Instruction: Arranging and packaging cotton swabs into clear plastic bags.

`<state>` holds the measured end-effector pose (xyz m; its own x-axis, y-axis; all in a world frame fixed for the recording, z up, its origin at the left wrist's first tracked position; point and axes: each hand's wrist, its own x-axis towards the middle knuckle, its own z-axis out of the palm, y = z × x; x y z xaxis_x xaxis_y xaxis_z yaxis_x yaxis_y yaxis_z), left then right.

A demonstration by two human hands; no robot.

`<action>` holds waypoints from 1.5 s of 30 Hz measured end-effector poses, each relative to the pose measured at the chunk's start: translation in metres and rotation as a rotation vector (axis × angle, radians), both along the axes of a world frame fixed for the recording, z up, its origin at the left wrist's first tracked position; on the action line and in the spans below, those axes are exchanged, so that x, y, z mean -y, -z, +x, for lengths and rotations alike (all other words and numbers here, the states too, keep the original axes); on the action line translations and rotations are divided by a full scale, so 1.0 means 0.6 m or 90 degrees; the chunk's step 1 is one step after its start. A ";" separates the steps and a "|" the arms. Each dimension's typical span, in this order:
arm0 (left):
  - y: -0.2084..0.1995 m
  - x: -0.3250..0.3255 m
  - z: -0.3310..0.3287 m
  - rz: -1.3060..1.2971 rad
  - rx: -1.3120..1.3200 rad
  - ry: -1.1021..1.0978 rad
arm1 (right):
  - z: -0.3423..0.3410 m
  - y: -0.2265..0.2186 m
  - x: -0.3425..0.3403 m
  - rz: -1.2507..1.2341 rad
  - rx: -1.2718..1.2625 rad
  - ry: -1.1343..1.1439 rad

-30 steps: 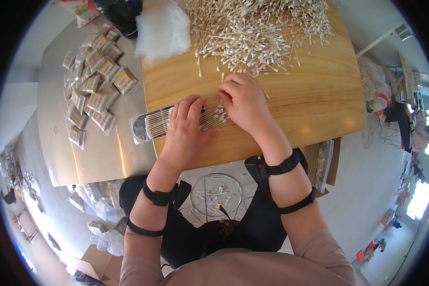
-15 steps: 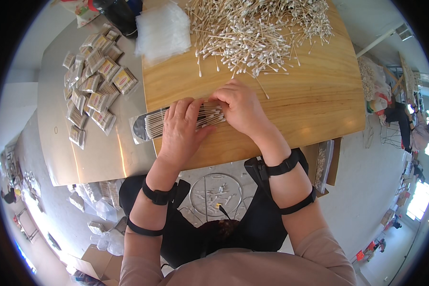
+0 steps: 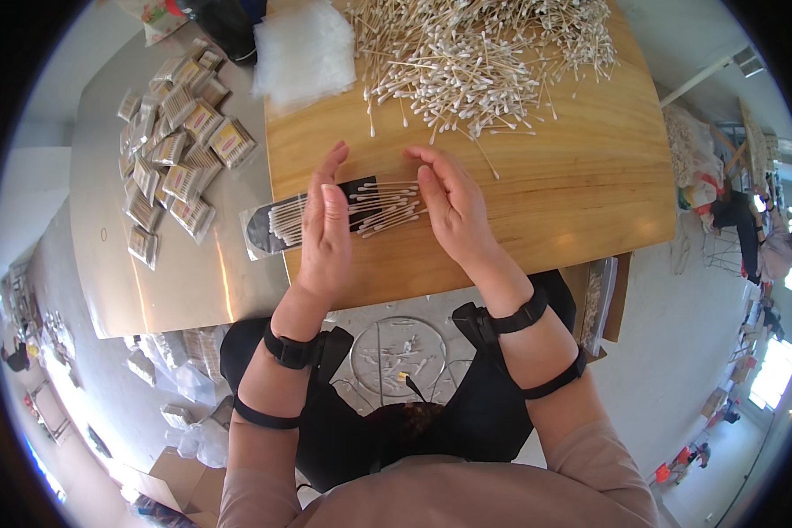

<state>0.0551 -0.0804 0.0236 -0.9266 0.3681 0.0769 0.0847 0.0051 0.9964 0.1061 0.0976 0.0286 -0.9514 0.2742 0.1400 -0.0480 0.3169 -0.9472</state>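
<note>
A row of cotton swabs (image 3: pixel 387 207) lies on a dark card (image 3: pixel 260 231) with clear film at its left end, near the front of the wooden table. Across the middle of the row, my left hand (image 3: pixel 327 233) stands on edge with fingers stretched out, hiding some swabs. To the right, my right hand (image 3: pixel 456 209) is open and gently curved, its palm toward the swabs' right ends. The right-hand ends lie uneven and fanned. Whether either palm touches the swabs is hard to see.
Beyond my hands is a large heap of loose swabs (image 3: pixel 475 70) on the wooden table (image 3: pixel 572 194). A stack of clear bags (image 3: pixel 304 57) lies at the back left. Several filled swab packets (image 3: pixel 180 145) are piled on the metal surface (image 3: pixel 106 282), near a dark container (image 3: pixel 224 26).
My hands have come apart and turned on edge, fingers straightened. More of the swabs and the dark card now shows between them.
</note>
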 end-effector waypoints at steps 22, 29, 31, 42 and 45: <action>0.010 0.105 -0.053 -0.031 -0.063 -0.187 | -0.008 0.012 0.058 0.595 0.011 -0.123; 0.015 0.119 -0.049 0.094 -0.004 -0.119 | -0.022 -0.003 0.039 0.661 -0.007 -0.008; 0.017 0.119 -0.047 0.102 -0.001 -0.119 | -0.016 -0.011 0.067 0.651 -0.022 -0.037; 0.024 0.117 -0.040 0.158 0.007 -0.083 | 0.001 0.001 0.126 0.565 -0.019 -0.252; 0.025 0.116 -0.042 0.155 0.003 -0.089 | -0.006 -0.009 0.134 0.575 0.014 -0.209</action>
<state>0.0298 -0.1501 0.0086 -0.9677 0.2079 0.1428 0.0952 -0.2233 0.9701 0.1025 0.0170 0.0339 -0.9666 -0.2090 0.1484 -0.2493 0.9011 -0.3547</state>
